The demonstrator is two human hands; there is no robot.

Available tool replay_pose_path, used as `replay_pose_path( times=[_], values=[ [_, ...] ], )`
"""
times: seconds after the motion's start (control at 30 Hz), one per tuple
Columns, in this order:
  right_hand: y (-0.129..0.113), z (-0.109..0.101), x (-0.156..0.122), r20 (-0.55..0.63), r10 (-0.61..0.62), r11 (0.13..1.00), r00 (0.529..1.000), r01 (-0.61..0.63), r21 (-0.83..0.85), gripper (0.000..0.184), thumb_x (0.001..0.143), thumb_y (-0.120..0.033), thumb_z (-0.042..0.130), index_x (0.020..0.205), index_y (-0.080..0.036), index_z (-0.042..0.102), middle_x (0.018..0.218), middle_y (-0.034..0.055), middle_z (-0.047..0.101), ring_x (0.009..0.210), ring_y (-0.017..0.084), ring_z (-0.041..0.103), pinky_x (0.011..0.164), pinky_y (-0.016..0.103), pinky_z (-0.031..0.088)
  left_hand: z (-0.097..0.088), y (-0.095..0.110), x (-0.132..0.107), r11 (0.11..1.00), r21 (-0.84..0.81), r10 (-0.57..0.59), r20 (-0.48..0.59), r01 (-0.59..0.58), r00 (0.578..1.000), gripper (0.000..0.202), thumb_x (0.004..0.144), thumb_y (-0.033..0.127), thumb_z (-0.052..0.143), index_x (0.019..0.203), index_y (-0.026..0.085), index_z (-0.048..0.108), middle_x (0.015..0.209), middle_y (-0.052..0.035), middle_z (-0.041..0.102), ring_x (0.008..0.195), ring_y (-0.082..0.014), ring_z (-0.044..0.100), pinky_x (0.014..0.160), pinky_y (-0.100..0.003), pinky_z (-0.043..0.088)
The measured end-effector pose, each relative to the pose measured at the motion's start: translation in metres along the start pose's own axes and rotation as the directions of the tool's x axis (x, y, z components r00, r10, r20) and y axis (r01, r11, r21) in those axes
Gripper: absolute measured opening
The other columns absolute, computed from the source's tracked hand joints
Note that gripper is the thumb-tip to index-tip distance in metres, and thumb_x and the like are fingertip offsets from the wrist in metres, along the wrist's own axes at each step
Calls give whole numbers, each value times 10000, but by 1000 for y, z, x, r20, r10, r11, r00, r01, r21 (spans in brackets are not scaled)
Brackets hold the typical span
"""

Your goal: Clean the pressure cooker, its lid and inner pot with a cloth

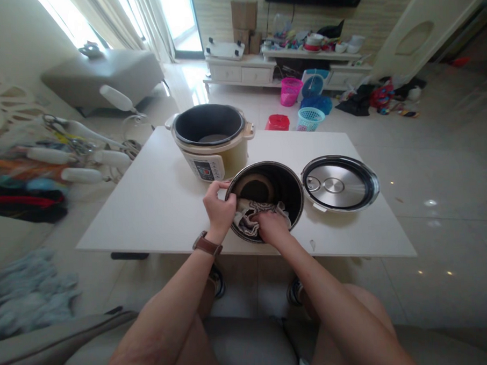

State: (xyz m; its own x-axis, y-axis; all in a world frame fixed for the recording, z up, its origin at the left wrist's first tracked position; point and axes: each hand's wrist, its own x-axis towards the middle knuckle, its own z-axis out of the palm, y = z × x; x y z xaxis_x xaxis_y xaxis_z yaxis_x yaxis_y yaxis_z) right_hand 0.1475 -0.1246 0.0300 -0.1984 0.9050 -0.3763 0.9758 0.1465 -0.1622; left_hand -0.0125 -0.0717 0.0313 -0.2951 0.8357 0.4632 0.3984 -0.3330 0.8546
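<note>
A dark inner pot (284, 180) is tilted toward me near the front edge of the white table. My left hand (219, 208) grips its left rim, thumb at the rim's edge. Reaching inside, my right hand (273, 225) presses a patterned cloth (247, 214) against the pot's lower wall; its fingertips are hidden in the cloth. Behind and to the left stands the pressure cooker body (234, 156), lidless, with its control panel facing me. To the right of the pot, the cooker lid (348, 186) lies with its metal underside up.
The white table (148, 208) reaches close to my knees. Beyond it on the floor are a red stool (277, 122), a light blue basket (309, 119) and a pink basket (290, 91). A lamp with several white shades (82, 175) stands at the left.
</note>
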Motion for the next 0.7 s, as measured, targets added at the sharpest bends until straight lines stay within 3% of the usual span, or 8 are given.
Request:
replay_pose_path(
  times=[0.13,0.27,0.33,0.53,0.7],
  values=[
    [-2,-5,-1,7,-1,999,1000,2,-39,408,1002,-135,478,1178,-272,820,1186,158,805,1118,291,780,929,369,581,-9,-9,14,998,63,22,58,-26,998,236,685,71,612,855,205,706,897,-31,728,931,-228,700,927,-386,579],
    [-8,-6,-1,5,2,999,1000,-2,-43,417,1011,-104,449,1170,-199,822,1162,195,805,1109,309,782,925,388,598,-14,-18,23,999,-33,10,171,-5,985,492,648,48,561,1063,191,783,1090,-70,763,1039,-240,709,969,-399,589],
    [-9,-5,0,0,3,999,1000,-3,-41,416,1007,-95,451,1186,-185,816,1168,201,802,1108,316,782,923,397,601,-15,-20,24,998,-65,-3,211,17,977,514,650,44,537,1071,188,794,1098,-69,789,1046,-246,722,1003,-418,584],
    [-7,-1,-1,-18,-28,999,999,27,-40,417,1017,-126,475,1247,-260,796,1176,178,803,1100,288,783,936,377,589,-14,-15,16,999,-27,-16,211,22,977,373,800,121,564,1072,185,812,1058,-54,821,1034,-249,738,1038,-427,572],
    [-1,1,-2,-29,-54,998,998,53,-32,469,990,-141,513,1366,-311,736,1226,147,796,1118,276,771,964,359,567,-14,-13,5,999,-45,-10,170,18,985,356,844,133,585,1109,199,812,1120,-60,818,1076,-249,739,1068,-427,561]
  ],
)
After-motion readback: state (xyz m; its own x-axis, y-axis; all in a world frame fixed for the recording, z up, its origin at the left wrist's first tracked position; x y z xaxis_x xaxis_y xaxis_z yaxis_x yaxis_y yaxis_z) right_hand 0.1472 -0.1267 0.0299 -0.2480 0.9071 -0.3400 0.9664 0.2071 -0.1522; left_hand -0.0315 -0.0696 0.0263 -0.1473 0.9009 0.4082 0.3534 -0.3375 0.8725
